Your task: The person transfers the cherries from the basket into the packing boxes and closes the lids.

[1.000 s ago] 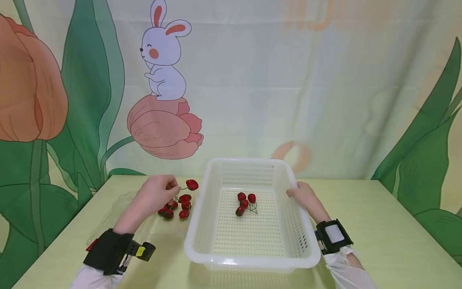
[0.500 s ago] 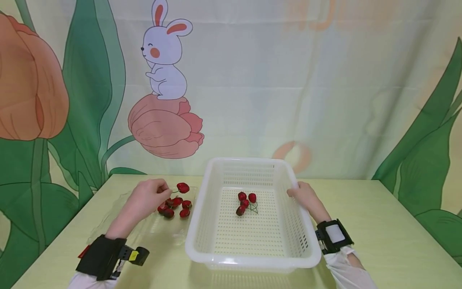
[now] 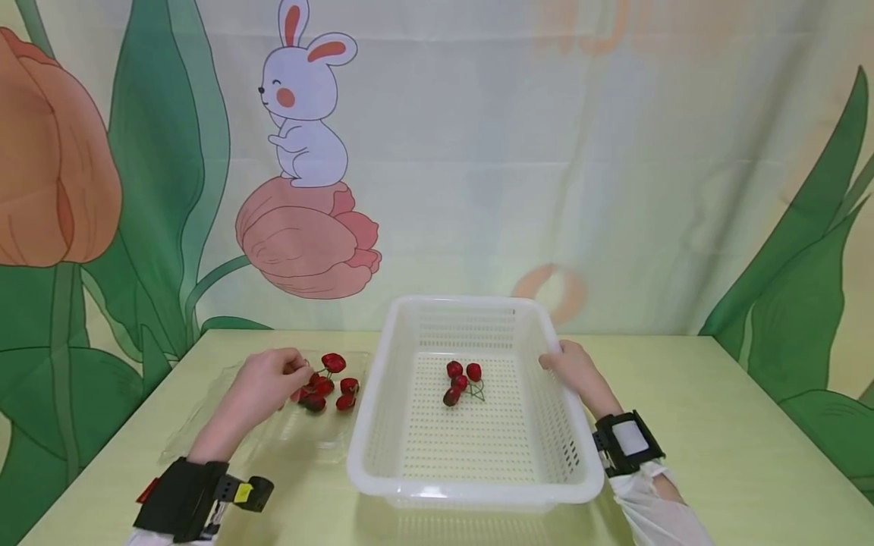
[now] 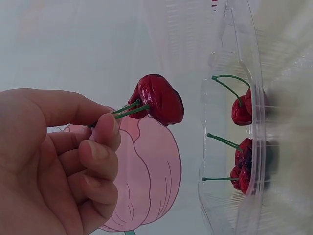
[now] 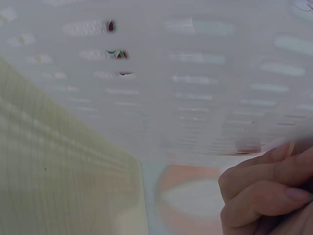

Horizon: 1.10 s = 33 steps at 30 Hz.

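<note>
My left hand (image 3: 262,385) pinches the green stems of red cherries (image 4: 160,99) between thumb and forefinger. In the left wrist view two stems run from the fingertips to the fruit, which hangs clear of the other cherries. Below and beside it, several more cherries (image 3: 349,385) lie in a clear plastic tray (image 3: 334,449). My right hand (image 3: 576,377) grips the right rim of a white slotted basket (image 3: 471,491); in the right wrist view its fingers (image 5: 259,196) curl beside the basket wall. Several cherries (image 3: 460,382) with green stems lie on the basket floor.
The basket stands just right of the tray on a pale yellow-green table (image 3: 737,455). Behind the table's far edge hangs a printed curtain (image 3: 464,152) with a rabbit and tulips. The tray's thin clear wall (image 4: 257,98) rises beside the cherries.
My left hand has moved left and slightly down, carrying the pinched cherries away from the basket's side and over the tray. My right hand keeps its grip on the basket rim.
</note>
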{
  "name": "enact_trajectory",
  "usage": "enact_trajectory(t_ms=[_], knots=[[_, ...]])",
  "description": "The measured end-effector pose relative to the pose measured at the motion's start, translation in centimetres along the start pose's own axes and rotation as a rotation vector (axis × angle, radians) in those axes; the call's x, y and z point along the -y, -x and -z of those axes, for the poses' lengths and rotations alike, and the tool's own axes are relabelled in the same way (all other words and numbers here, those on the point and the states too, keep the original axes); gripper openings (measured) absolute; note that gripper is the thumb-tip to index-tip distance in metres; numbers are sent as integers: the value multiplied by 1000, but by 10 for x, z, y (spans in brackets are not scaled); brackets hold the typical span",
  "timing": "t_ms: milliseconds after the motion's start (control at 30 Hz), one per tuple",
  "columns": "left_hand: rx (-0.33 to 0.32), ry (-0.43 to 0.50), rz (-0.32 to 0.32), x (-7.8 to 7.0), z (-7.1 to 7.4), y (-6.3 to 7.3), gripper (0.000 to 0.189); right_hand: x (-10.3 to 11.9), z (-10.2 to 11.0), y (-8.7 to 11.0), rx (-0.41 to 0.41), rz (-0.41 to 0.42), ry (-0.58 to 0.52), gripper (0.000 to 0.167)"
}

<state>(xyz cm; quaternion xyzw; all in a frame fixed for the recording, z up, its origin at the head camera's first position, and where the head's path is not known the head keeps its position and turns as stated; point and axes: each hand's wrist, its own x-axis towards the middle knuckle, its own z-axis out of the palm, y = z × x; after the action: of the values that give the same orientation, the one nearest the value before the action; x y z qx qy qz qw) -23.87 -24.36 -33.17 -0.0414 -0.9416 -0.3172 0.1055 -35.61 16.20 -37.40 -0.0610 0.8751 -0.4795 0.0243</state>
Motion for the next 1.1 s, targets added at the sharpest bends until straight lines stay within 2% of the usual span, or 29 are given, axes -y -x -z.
enact_trajectory(t_ms=[233,800,1100], knots=[[2,23,37,8,-2,5,14,-1,-2,1,20,0,-32,38],[-27,51,77,20,0,13,15,0,-1,1,1,8,-3,37],[-56,19,43,24,4,14,15,0,0,1,-6,11,11,38]])
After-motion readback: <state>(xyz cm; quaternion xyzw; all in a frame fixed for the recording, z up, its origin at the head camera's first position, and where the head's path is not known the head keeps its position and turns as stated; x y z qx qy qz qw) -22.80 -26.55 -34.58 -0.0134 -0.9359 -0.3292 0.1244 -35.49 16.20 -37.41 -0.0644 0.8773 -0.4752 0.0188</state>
